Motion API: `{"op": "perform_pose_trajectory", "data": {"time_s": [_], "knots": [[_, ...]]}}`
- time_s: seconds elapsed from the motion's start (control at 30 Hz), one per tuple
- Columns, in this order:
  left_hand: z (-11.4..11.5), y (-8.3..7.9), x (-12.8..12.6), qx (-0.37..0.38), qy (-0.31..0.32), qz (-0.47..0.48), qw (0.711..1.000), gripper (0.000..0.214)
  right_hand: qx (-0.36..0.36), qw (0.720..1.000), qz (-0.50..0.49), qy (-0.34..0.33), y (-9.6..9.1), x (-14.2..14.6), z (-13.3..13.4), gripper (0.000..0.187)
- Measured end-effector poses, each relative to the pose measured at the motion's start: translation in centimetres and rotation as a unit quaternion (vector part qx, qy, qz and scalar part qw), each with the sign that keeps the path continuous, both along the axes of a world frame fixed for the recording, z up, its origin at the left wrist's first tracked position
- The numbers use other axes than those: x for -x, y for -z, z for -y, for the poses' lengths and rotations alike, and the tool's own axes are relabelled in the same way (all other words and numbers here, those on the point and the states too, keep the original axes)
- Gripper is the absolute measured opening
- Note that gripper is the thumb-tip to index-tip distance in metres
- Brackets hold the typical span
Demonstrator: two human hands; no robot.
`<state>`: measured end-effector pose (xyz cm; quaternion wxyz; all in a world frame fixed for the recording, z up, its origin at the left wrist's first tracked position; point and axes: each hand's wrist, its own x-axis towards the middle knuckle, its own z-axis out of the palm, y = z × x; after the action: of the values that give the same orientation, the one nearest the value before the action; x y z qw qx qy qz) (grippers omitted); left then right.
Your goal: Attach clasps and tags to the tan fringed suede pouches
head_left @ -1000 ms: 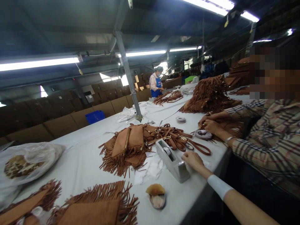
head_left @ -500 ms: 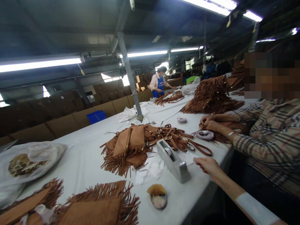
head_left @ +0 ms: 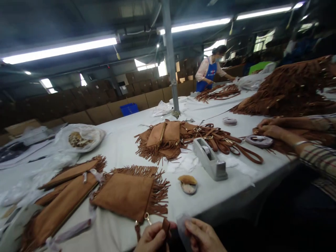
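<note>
At the bottom edge my left hand (head_left: pixel 153 239) is closed round a brown strap (head_left: pixel 166 225), its end standing up between thumb and fingers. Just beside it, my right hand (head_left: pixel 206 236) pinches a thin, whitish, see-through piece of paper or film (head_left: pixel 183 227). A brown fringed bag (head_left: pixel 124 192) lies flat on the table, with metal clasps (head_left: pixel 147 218) at its near corner by my left hand. Beyond my right hand are a small round dish with a yellowish pad (head_left: pixel 187 184) and a grey tape dispenser (head_left: pixel 210 159). Thin white sheets (head_left: pixel 183 161) lie beside the dispenser.
More fringed bags (head_left: pixel 164 136) and brown straps (head_left: pixel 223 138) are piled mid-table. Other bags (head_left: pixel 70 192) and a plastic bag (head_left: pixel 81 138) lie left. On the right, a co-worker's hands (head_left: pixel 270 127) work near a large fringed pile (head_left: pixel 288 91). A post (head_left: pixel 172 66) rises from the table.
My right hand has come back from beside the tape dispenser to the near edge and now holds the whitish piece. My left hand has come into view with the strap. The view has turned right.
</note>
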<state>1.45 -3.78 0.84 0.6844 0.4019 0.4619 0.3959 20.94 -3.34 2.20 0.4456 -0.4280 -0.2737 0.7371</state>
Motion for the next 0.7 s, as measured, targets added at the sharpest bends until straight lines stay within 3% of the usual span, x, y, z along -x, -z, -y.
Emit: {"op": "perform_pose_trajectory", "data": {"time_s": [0.07, 0.2, 0.3, 0.43, 0.7], "knots": [[-0.5, 0.2, 0.5, 0.002, 0.054, 0.062, 0.997, 0.047, -0.042, 0.997, 0.033, -0.063, 0.6, 1.3, 0.3, 0.043], [-0.4, 0.2, 2.0, 0.011, 0.018, 0.135, 0.991, 0.041, -0.105, 0.981, 0.11, -0.117, 1.4, 2.7, 1.2, 0.05], [0.0, 0.1, 2.8, 0.003, -0.024, 0.154, 0.988, 0.035, -0.107, 0.982, 0.133, -0.081, 1.5, 3.0, 1.6, 0.05], [0.4, 0.2, 2.9, 0.013, -0.016, 0.14, 0.99, 0.038, -0.113, 0.983, 0.148, -0.006, 1.3, 3.2, 1.8, 0.047], [0.1, 0.4, 2.9, 0.04, 0.005, 0.156, 0.987, 0.039, -0.219, 0.947, 0.224, -0.074, -0.2, 3.5, 2.4, 0.032]]}}
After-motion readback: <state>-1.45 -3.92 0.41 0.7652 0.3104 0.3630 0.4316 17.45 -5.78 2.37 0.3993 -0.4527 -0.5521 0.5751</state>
